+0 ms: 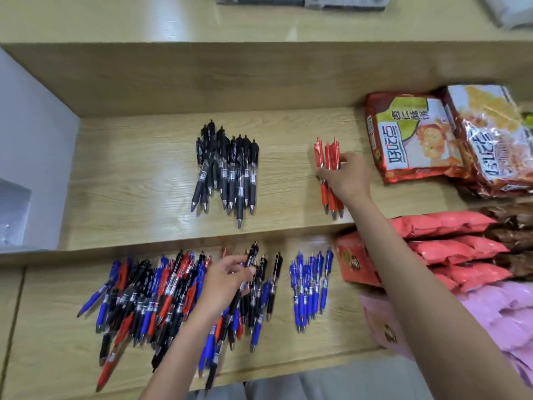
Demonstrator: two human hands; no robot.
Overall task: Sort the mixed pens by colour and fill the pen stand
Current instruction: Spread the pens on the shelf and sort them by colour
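we sort by colour
left grip (225, 281) pinches a black pen (251, 255); right grip (346, 177), seemingly curled on the red pens (319, 154), should square their tips.

Head camera looks steeply down, close over shelf (129, 168).

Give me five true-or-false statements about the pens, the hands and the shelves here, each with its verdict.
1. The sorted black pens lie on the upper shelf. True.
2. The right hand holds blue pens. False: it holds the red pens; the blue pens lie on the lower shelf.
3. The left hand holds a black pen. True.
4. The mixed pile contains only red pens. False: blue, black and red are mixed in it.
5. The snack packets lie left of the pens. False: they lie to the right.
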